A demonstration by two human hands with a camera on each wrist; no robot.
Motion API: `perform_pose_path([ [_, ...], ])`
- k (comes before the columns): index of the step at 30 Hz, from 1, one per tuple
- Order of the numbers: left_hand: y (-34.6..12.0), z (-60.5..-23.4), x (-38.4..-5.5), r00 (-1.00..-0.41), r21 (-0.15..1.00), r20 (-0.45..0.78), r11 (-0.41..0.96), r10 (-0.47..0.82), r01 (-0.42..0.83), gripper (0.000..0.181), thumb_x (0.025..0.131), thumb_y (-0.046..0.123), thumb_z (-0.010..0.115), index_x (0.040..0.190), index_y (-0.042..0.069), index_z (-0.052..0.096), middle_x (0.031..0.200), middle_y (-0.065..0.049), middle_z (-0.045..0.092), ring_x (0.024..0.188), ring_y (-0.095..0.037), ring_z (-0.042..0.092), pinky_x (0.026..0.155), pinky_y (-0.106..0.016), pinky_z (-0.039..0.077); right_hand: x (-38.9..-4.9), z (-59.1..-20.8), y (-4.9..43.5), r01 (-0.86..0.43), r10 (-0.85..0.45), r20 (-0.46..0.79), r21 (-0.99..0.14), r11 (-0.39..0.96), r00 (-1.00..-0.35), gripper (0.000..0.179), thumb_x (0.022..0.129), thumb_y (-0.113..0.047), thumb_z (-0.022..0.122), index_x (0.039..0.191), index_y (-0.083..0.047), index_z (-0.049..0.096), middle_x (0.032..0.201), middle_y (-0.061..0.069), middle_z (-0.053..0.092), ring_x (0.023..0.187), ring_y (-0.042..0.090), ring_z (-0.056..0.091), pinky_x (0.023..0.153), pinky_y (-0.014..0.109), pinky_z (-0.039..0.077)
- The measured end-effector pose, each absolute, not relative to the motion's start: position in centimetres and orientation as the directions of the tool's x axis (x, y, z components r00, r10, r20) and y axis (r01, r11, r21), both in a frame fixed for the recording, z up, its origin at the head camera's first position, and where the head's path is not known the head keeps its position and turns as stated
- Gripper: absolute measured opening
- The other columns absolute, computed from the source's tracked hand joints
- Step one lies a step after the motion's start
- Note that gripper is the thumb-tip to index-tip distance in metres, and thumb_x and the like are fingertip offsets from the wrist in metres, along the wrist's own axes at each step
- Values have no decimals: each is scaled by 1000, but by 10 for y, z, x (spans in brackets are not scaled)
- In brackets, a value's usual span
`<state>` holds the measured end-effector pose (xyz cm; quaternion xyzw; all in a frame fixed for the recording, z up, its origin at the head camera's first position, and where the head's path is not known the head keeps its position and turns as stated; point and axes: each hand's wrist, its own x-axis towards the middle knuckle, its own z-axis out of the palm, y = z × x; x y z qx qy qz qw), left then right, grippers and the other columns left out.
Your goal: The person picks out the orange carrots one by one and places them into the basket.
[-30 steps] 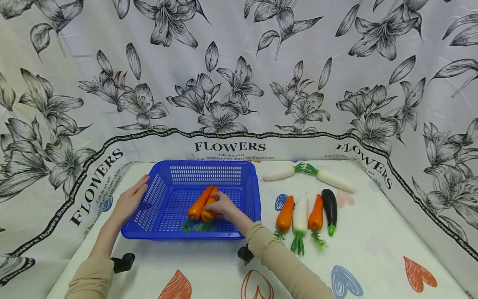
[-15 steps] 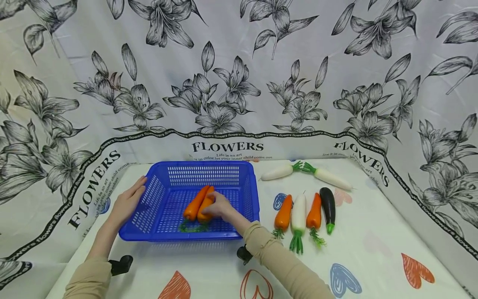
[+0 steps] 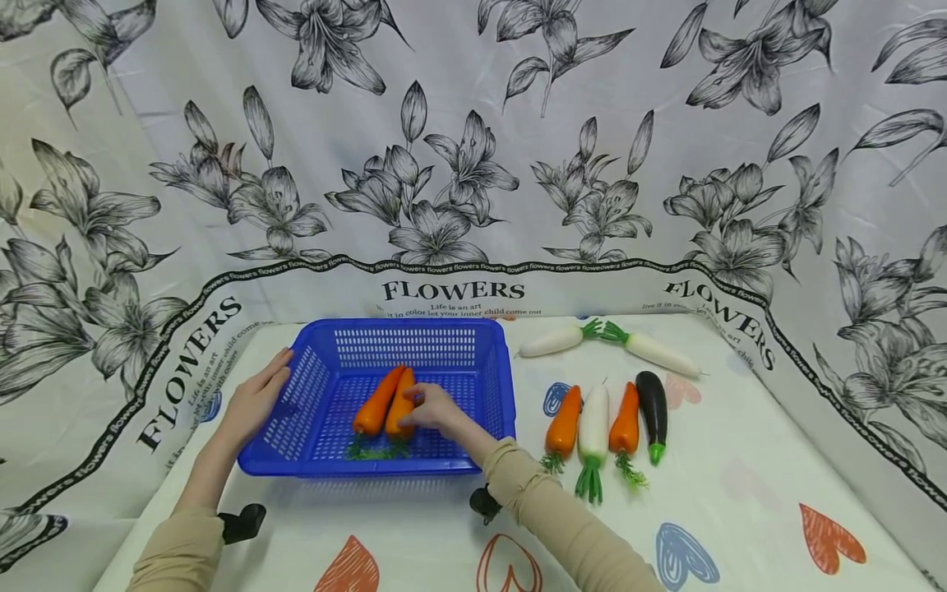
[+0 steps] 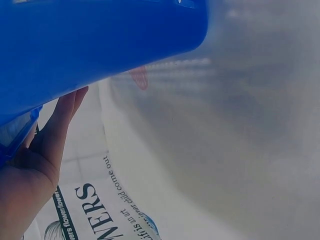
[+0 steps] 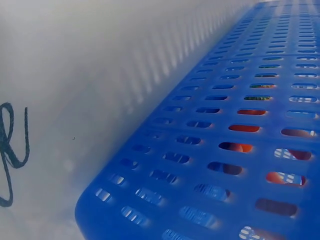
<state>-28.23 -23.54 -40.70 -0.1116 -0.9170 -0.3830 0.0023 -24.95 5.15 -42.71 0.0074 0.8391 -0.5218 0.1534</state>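
My left hand (image 3: 255,403) rests against the outside of the left wall of a blue plastic basket (image 3: 407,335), fingers straight; the left wrist view shows the fingers (image 4: 62,112) just under its rim. Inside the basket two orange carrots lie side by side, a left carrot (image 3: 379,400) and a right carrot (image 3: 399,407), their green tops toward me. My right hand (image 3: 438,407) reaches over the basket's near right corner, its fingertips at the right carrot's right side. The right wrist view shows mainly the basket's slotted wall (image 5: 200,150), with orange behind the slots.
Right of the basket lie a carrot (image 3: 564,423), a white radish (image 3: 594,423), another carrot (image 3: 625,419) and an eggplant (image 3: 652,411) in a row. Behind them are two more white radishes, a left one (image 3: 553,341) and a right one (image 3: 661,353). A flowered cloth hangs behind.
Both carrots in the basket have shifted left, the right one from under my right hand's fingers to their left side. My left hand stays at the basket wall.
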Motion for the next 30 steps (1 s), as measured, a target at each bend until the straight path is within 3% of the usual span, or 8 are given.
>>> perform_pose_path([
  [11, -235, -405, -283, -973, 695, 110, 684, 202, 221, 55, 104, 39, 28, 150, 9, 26, 156, -15, 19, 140, -49, 18, 107, -69, 16, -252, -424, 50, 169, -170, -270, -877, 450, -948, 50, 75, -3, 76, 123, -5, 62, 122, 17, 59, 110, 28, 58, 87, 33, 53],
  [30, -237, -408, -284, -971, 688, 115, 688, 211, 230, 54, 104, 37, 29, 149, 7, 27, 156, -17, 20, 140, -49, 20, 108, -68, 17, -241, -418, 49, 193, -151, -285, -876, 441, -947, 50, 79, -7, 75, 127, -7, 59, 120, 17, 60, 101, 25, 60, 80, 32, 53],
])
